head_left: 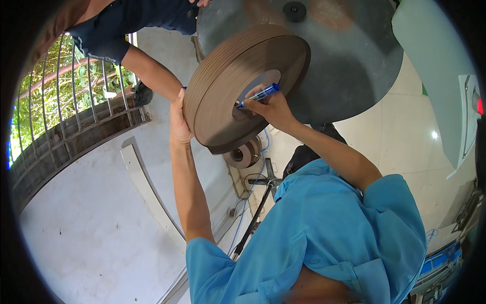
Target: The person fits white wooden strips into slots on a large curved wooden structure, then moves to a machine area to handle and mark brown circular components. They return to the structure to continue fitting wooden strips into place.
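Observation:
A large roll of brown edge-banding strip (223, 96) is held up at a tilt, its flat face turned toward me. My left hand (179, 119) presses against its outer left edge, fingers partly hidden behind it. In my right hand (271, 106) is a blue marker pen (264, 94), its tip pointing at the inner rim of the coil, near the hollow centre. Whether the tip touches cannot be made out. Another person's forearm (154, 73) reaches in from the upper left toward the roll's left edge, and its hand is mostly hidden by my left hand and the roll.
Behind the roll is a big dark round disc (349, 61) with a black knob (294, 10). A smaller brown roll (244, 154) sits below, near blue cable and a black stand (271, 180). Window bars (73, 76) line the left; a pale grey-green panel (430, 55) rises at right.

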Demonstrator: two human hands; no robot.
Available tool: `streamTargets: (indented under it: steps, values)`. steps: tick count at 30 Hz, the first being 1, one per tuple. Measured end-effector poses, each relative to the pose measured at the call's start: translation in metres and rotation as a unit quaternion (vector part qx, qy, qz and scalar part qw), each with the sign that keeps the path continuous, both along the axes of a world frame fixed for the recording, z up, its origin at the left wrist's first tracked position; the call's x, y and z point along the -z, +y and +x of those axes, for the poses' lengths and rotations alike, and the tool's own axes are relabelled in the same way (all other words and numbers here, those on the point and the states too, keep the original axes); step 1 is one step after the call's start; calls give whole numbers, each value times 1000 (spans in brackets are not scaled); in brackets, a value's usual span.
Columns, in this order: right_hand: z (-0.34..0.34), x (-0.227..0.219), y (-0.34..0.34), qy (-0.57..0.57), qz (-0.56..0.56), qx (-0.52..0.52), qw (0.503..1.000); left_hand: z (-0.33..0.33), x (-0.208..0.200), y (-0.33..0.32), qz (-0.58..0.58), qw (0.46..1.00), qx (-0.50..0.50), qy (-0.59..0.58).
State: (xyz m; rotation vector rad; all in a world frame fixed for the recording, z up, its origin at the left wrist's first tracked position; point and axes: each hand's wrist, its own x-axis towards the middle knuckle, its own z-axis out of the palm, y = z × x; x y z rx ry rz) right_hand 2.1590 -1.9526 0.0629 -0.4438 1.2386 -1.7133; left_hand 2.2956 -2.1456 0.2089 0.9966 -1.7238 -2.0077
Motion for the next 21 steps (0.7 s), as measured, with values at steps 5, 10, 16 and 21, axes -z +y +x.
streamTargets:
  steps: [5, 10, 16, 21]
  values:
    - [-5, 3, 4, 26, -24, -16, 999, 1, -2, 1, -23, 1000, 20, 1]
    - [-4, 1, 7, -15, -27, -1, 1000, 1, -3, 3, -4, 1000, 7, -7]
    - [0, 3, 8, 58, 17, 21, 998, 2, -2, 7, 27, 1000, 0, 4]
    - [0, 6, 10, 12, -33, 10, 999, 2, -3, 5, 2, 999, 49, -8]
